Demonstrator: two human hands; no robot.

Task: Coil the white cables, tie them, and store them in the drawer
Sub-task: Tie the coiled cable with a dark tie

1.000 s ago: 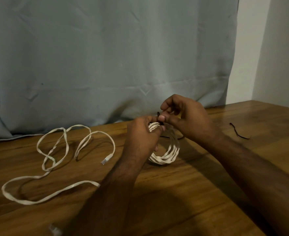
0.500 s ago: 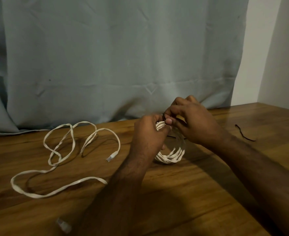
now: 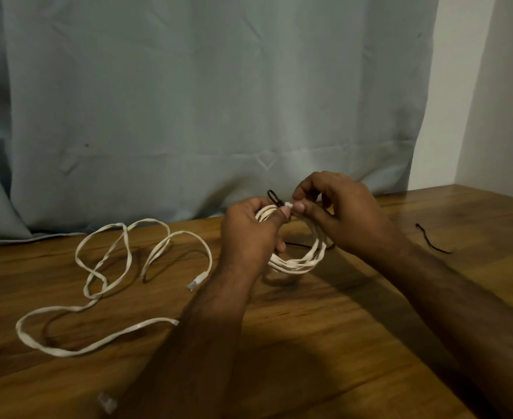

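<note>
While both hands' fingers (image 3: 282, 213) pinch its top, the coiled cable (image 3: 297, 261) stands upright, ring facing the camera.

coiled cable (image 3: 297, 261) partly behind left hand (image 3: 249, 234) | plug (image 3: 107, 402) blurred

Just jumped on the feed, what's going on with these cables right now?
A person is tying up a coiled white cable held above the wooden table. The left hand grips the coil while the right hand pinches its top, where a black tie loops out. A second white cable lies loose and uncoiled on the table to the left, and a spare black tie lies to the right. No drawer is in view.
</note>
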